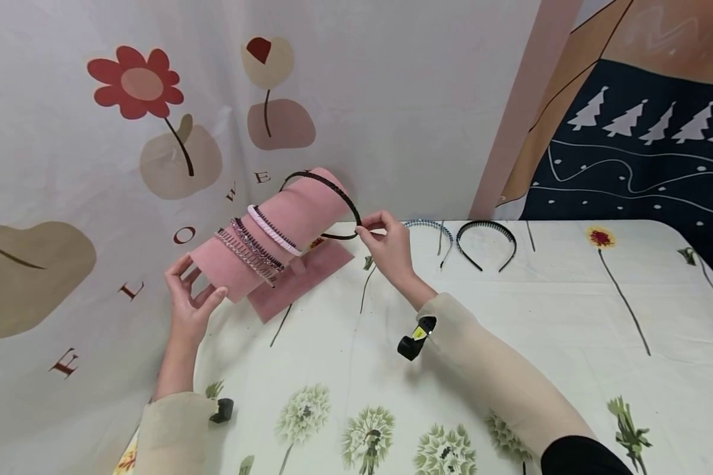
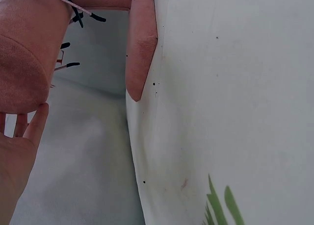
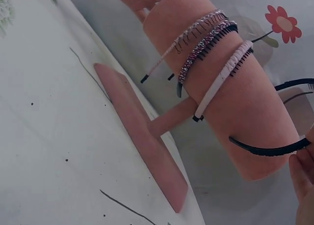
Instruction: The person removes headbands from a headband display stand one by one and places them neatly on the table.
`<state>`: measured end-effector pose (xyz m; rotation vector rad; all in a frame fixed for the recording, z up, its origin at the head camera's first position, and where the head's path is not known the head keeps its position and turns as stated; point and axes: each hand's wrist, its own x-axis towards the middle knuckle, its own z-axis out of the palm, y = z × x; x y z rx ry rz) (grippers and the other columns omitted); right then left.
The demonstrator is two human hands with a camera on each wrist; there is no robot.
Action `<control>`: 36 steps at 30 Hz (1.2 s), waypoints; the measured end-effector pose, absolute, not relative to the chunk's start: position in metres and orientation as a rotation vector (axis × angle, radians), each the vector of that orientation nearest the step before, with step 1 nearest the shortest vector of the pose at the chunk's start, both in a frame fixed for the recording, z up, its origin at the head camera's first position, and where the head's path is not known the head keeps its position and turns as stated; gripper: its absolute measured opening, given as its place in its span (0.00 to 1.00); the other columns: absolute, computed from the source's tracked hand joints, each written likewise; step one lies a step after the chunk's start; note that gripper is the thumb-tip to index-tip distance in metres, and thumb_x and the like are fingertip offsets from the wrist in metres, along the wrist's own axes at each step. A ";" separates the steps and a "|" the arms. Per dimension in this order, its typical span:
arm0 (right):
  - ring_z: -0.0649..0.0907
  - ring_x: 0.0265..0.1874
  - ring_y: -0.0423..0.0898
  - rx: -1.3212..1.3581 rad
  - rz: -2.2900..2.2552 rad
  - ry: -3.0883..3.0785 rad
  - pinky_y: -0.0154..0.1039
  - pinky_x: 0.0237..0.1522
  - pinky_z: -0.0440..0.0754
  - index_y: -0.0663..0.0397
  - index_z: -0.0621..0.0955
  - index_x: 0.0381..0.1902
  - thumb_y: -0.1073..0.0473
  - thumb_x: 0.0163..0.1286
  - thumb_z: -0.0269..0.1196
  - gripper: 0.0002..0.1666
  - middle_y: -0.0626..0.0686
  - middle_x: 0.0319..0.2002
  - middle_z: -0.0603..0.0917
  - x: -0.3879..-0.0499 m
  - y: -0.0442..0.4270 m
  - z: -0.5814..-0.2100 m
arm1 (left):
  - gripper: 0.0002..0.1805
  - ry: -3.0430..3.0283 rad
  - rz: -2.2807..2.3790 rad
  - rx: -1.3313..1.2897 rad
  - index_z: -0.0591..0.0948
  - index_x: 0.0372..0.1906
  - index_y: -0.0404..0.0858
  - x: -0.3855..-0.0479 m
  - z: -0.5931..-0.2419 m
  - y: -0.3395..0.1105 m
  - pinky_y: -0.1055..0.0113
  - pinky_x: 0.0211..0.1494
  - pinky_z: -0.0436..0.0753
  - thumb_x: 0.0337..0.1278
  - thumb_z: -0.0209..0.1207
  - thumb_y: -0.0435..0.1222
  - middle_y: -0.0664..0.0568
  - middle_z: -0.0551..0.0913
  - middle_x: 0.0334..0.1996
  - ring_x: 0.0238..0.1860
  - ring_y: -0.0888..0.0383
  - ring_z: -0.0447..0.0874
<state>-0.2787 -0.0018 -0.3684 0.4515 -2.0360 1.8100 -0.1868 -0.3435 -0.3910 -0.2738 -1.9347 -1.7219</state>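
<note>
A pink padded headband stand (image 1: 305, 208) lies slantwise on its flat base (image 1: 317, 280) near the table's left edge. My left hand (image 1: 187, 310) holds the stand's near end between thumb and fingers. With thumb and fingertips my right hand (image 1: 394, 249) pinches a thin black headband (image 1: 347, 198), which arches over the roll's far end with its tips apart. Farther down the roll sit a pale pink headband (image 1: 273, 229), a glittery purple one (image 3: 198, 53) and a beaded toothed one (image 3: 189, 34). The left wrist view shows fingertips against the roll's end face.
Right of my right hand, a blue headband (image 1: 434, 224) and a black toothed headband (image 1: 487, 224) lie at the table's back edge. A white flower-printed cloth (image 1: 558, 330) covers the table. A printed curtain (image 1: 392, 99) hangs close behind.
</note>
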 end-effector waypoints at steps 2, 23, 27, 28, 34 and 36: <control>0.86 0.44 0.54 0.432 1.817 -2.022 0.35 0.45 0.89 0.66 0.80 0.41 0.67 0.66 0.64 0.08 0.62 0.41 0.85 -0.279 0.002 -0.367 | 0.44 -1.930 -1.729 -0.277 0.55 0.72 0.41 -0.187 -0.391 -0.343 0.83 0.61 0.78 0.50 0.57 0.17 0.53 0.57 0.68 0.68 0.56 0.63; 0.79 0.35 0.29 0.211 1.745 -2.077 0.15 0.38 0.80 0.73 0.80 0.45 0.70 0.67 0.60 0.11 0.68 0.45 0.83 -0.280 0.088 -0.376 | 0.44 -1.949 -1.714 -0.247 0.55 0.73 0.42 -0.186 -0.391 -0.343 0.82 0.62 0.78 0.52 0.58 0.18 0.53 0.57 0.69 0.69 0.57 0.63; 0.78 0.34 0.25 0.185 1.681 -2.118 0.13 0.37 0.77 0.73 0.80 0.45 0.69 0.68 0.60 0.11 0.68 0.45 0.84 -0.279 0.104 -0.379 | 0.44 -1.949 -1.711 -0.236 0.55 0.72 0.42 -0.186 -0.391 -0.343 0.83 0.62 0.78 0.52 0.58 0.19 0.53 0.57 0.69 0.69 0.57 0.63; 0.77 0.33 0.24 0.180 1.667 -2.122 0.13 0.36 0.77 0.72 0.81 0.45 0.68 0.68 0.61 0.11 0.68 0.44 0.85 -0.279 0.108 -0.380 | 0.44 -1.941 -1.716 -0.238 0.55 0.72 0.42 -0.186 -0.392 -0.343 0.83 0.62 0.78 0.52 0.58 0.18 0.53 0.57 0.69 0.69 0.57 0.63; 0.79 0.32 0.24 0.176 1.593 -2.115 0.14 0.35 0.77 0.66 0.84 0.43 0.64 0.68 0.64 0.10 0.65 0.40 0.87 -0.279 0.129 -0.385 | 0.43 -1.920 -1.726 -0.268 0.55 0.72 0.41 -0.188 -0.393 -0.344 0.83 0.61 0.78 0.51 0.57 0.18 0.52 0.57 0.69 0.68 0.57 0.63; 0.79 0.32 0.23 0.174 1.571 -2.115 0.14 0.35 0.78 0.65 0.85 0.42 0.64 0.67 0.64 0.09 0.64 0.40 0.87 -0.279 0.135 -0.387 | 0.43 -1.915 -1.730 -0.275 0.56 0.72 0.41 -0.188 -0.393 -0.344 0.82 0.61 0.78 0.51 0.57 0.18 0.52 0.57 0.68 0.68 0.57 0.63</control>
